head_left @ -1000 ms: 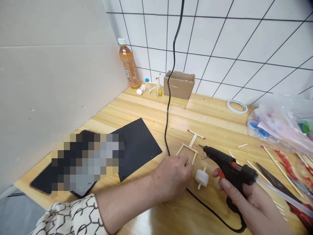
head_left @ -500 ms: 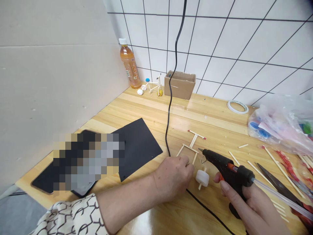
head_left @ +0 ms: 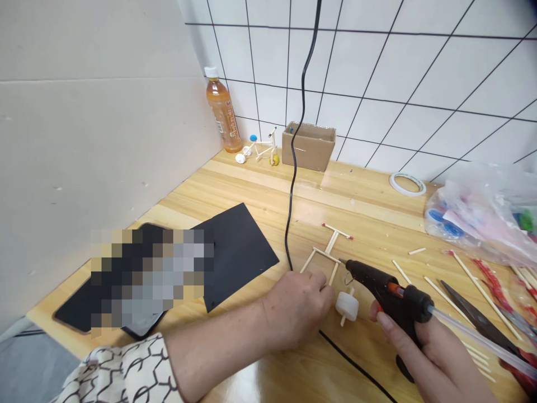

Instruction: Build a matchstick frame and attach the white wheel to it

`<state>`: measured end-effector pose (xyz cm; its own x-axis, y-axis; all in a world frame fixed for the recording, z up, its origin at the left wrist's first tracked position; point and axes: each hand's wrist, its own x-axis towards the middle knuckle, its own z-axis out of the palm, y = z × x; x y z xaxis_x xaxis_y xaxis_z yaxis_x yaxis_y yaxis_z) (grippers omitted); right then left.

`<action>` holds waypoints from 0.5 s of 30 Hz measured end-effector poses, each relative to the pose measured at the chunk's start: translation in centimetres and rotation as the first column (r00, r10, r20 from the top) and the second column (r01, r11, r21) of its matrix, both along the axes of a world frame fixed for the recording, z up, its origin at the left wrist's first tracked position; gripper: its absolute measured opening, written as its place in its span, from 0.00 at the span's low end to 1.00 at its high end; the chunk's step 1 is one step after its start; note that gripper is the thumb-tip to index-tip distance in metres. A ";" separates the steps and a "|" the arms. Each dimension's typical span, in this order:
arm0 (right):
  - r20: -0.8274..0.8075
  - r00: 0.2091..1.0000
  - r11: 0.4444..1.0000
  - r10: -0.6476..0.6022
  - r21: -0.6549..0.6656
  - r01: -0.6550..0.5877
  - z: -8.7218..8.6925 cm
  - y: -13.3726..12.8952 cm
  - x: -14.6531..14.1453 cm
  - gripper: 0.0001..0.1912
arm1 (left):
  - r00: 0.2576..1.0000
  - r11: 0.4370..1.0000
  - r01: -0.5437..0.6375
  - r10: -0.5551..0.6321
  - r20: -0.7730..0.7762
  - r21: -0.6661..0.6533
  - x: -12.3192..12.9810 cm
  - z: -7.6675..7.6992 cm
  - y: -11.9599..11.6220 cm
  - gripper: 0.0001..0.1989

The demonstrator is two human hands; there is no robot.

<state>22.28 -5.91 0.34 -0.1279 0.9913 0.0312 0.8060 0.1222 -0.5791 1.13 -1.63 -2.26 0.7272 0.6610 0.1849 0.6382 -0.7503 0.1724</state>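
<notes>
Curling its grip at the near end of a pale wooden matchstick frame (head_left: 323,259) on the light wood counter (head_left: 377,196), the left hand (head_left: 296,313) may or may not be clamping it, while the right hand (head_left: 428,352) grips a black hot-glue gun (head_left: 371,277) just beside the frame.

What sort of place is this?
Probably a hobby craft bench: there's a hot glue gun, loose wooden sticks, scissors and a small wheeled stick model.
</notes>
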 end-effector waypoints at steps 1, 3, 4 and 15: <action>0.008 1.000 1.000 0.000 -0.007 0.000 -0.1 -0.1 0.1 0.21 | 1.000 1.000 0.015 -0.015 0.001 -0.005 -0.1 0.1 -0.1 0.04; 0.025 1.000 1.000 0.003 -0.022 -0.003 -0.2 -0.2 0.4 0.20 | 0.999 0.999 0.048 -0.048 0.000 0.000 -0.2 0.2 -0.2 0.05; 0.028 1.000 1.000 0.004 -0.025 -0.003 -0.3 -0.2 0.5 0.20 | 0.998 0.998 0.061 -0.061 0.000 0.013 -0.3 0.2 -0.2 0.06; 0.033 0.999 1.000 0.024 -0.009 -0.024 0.1 -0.1 0.4 0.20 | 0.985 0.987 0.157 -0.156 -0.075 0.013 -1.8 2.1 -0.3 0.08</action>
